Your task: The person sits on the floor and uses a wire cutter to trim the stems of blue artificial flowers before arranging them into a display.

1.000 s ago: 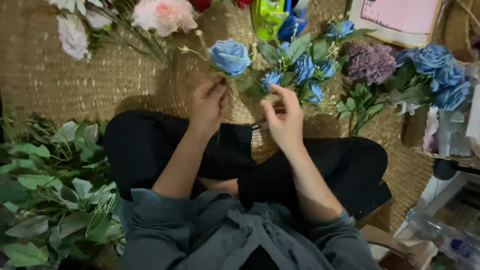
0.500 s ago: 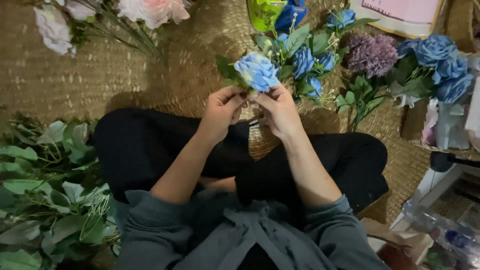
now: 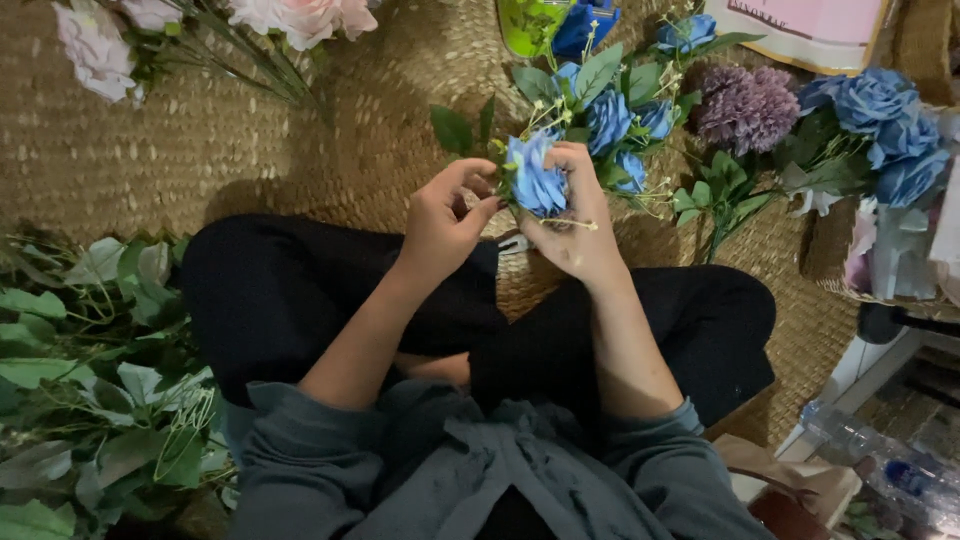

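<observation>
My right hand (image 3: 575,225) is closed around the blue rose (image 3: 537,180), held above my knees over the mat (image 3: 200,140). My left hand (image 3: 445,220) is beside it, fingers curled, gripping nothing. Leaves (image 3: 80,380) crowd the left edge; other flowers (image 3: 870,120) fill the right.

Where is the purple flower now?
In the head view the purple flower lies top right on the woven mat, between two bunches of blue roses.

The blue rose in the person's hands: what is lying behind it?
Behind the blue rose held by the right hand lie more blue flowers with green leaves on a woven mat. The rose's stem is hidden by the fingers.
</observation>
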